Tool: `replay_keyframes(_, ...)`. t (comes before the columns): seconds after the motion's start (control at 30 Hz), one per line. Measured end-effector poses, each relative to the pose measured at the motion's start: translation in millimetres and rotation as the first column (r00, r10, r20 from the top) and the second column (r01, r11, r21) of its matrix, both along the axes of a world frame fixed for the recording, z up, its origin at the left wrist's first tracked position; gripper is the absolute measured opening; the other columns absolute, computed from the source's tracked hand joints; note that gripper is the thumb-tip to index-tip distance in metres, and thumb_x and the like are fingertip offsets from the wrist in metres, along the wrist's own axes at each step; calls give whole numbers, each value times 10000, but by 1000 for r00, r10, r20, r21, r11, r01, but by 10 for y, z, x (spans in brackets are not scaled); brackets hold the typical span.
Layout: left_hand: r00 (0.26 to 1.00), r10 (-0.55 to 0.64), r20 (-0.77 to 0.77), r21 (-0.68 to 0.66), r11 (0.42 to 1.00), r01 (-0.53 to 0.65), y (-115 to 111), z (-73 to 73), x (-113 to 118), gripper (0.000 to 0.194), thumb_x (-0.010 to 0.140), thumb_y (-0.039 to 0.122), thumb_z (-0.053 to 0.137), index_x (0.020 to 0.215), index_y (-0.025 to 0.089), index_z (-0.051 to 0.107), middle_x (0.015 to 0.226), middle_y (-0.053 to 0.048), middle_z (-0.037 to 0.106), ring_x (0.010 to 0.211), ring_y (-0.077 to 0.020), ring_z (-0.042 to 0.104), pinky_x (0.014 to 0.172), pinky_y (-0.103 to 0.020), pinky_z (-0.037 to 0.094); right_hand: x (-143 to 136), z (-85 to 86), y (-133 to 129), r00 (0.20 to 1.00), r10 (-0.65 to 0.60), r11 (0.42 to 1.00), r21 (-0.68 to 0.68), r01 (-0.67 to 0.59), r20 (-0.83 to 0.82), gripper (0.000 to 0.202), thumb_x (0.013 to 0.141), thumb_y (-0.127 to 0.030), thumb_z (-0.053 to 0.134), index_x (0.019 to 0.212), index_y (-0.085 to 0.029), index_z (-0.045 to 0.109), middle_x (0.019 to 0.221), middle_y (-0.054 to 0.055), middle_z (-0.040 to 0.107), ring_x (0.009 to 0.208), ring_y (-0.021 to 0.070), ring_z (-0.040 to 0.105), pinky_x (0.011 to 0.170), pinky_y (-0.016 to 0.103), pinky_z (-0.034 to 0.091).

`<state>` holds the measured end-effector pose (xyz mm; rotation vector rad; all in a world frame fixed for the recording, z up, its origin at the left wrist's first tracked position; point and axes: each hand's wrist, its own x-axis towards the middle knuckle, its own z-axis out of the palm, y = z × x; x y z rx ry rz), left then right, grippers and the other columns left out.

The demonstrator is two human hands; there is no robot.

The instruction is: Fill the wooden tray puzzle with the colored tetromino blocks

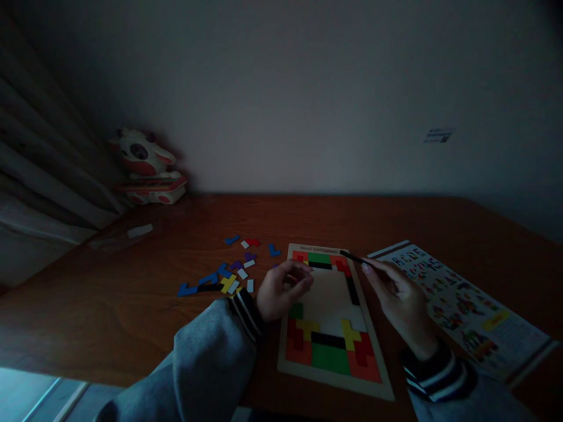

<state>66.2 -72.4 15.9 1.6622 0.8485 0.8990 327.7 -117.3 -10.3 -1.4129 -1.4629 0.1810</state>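
Observation:
A wooden puzzle board (336, 381) lies on the table, with red, green, orange, yellow and black pieces at its top and bottom and a bare middle. My right hand (398, 299) pinches one end of a long black strip (352, 257), whose far end is over the board's top right corner. Over the board's left edge is my left hand (284, 287), thumb and fingers curled with a gap between them and nothing visible in it. Left of that hand lie loose pieces, among them a blue one (187, 289), a yellow cross (227, 283) and several white ones.
A printed sheet of coloured figures (466, 310) lies on the table (132, 316) at the right. At the back left stands a cow-shaped toy (147, 167), beside a curtain (53, 146). A pale wall rises behind the table.

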Motion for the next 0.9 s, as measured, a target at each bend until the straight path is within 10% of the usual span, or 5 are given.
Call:
replay_keyframes(0.13, 979, 85, -187, 247, 968, -37, 153, -22, -123, 223, 906, 325, 602, 1062, 168, 633, 938, -77, 688, 807, -184, 661, 718, -300, 529, -16, 22, 6, 997, 26, 1000, 9, -26, 78, 244, 932, -405, 573, 1079, -255, 698, 1064, 74, 718, 959, 245, 675, 813, 394, 560)
replay_keyframes(0.3, 779, 396, -486, 629, 778, -3, 592, -65, -601, 176, 894, 232, 564, 1022, 198, 680, 1103, -113, 672, 1055, -271, 611, 995, -459, 451, -24, 21, -10, 996, 13, 1000, -10, -12, 86, 242, 931, -429, 562, 1035, -252, 691, 1031, 84, 723, 952, 258, 678, 741, 380, 563)
replay_keyframes(0.53, 706, 372, -603, 626, 769, 129, 828, -66, -1101, 274, 919, 384, 583, 1101, 205, 682, 1157, -114, 689, 1104, -273, 612, 1005, -439, 456, 20, -54, 18, 995, 45, 999, -7, -44, 84, 235, 921, -434, 574, 1046, -266, 681, 1018, 65, 723, 948, 254, 676, 782, 384, 552)
replay_keyframes(0.9, 735, 320, -598, 585, 801, 127, 796, -193, -689, 300, 932, 347, 571, 1170, 198, 678, 1268, -124, 659, 1169, -282, 605, 1035, -473, 436, 57, -101, 113, 999, -23, 1000, -2, 23, 23, 263, 915, -458, 574, 1005, -240, 691, 970, 69, 730, 894, 247, 689, 752, 370, 564)
